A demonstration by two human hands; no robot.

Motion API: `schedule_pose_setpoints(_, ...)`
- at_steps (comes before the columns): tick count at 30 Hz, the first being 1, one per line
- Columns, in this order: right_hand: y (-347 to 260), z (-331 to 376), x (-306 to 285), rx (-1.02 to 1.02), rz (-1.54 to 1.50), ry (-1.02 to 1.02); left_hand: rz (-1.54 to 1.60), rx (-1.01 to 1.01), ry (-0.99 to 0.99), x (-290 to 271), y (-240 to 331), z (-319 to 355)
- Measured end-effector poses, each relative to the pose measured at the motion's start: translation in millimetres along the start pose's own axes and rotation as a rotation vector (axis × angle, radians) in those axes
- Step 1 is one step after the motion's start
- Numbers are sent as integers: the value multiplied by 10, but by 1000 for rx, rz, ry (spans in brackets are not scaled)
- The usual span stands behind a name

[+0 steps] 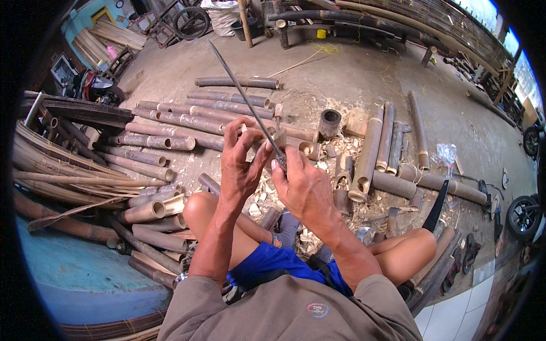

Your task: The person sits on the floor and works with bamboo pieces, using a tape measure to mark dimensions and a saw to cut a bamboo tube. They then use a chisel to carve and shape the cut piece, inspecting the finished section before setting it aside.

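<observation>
A long, thin, dark rod (242, 91) tapers toward its far tip and slants up to the left, in front of my chest. My right hand (307, 184) is closed round its near end, thumb and forefinger pressed along it. Close beside it my left hand (239, 162) has its fingers bent, the thumb by the rod. A small whitish bit (244, 128) shows at its fingers; whether the hand also grips the rod is hidden. Beneath the hands, pale wood chips (259, 196) cover the floor between my legs.
Cut bamboo tubes (165, 120) lie in rows ahead and left. More notched tubes (369, 150) lie to the right, near a wooden block (356, 123) and a short dark tube (330, 124). A black saw blade (437, 204) stands by my right knee. Bamboo strips (62, 159) are piled at far left.
</observation>
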State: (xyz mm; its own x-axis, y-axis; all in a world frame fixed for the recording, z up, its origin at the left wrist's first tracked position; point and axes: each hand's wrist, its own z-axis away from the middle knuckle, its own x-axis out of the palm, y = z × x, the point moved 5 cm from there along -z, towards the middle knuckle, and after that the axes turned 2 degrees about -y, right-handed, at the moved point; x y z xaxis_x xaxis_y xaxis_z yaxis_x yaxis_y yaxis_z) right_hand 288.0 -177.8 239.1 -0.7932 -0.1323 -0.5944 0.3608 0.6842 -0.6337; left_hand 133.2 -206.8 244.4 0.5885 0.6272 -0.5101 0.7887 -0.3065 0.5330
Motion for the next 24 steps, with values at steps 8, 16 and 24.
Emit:
schedule_pose_setpoints(8,23,-28,15,20,-28,10,90,-50,32,32,-22,-4)
schedule_pose_setpoints(16,132,-28,-95,79,-60,-47,468,-133,163,469,-528,379)
schedule_pose_setpoints(24,108,-23,-295,24,-59,-63,462,-325,-166,661,-872,523)
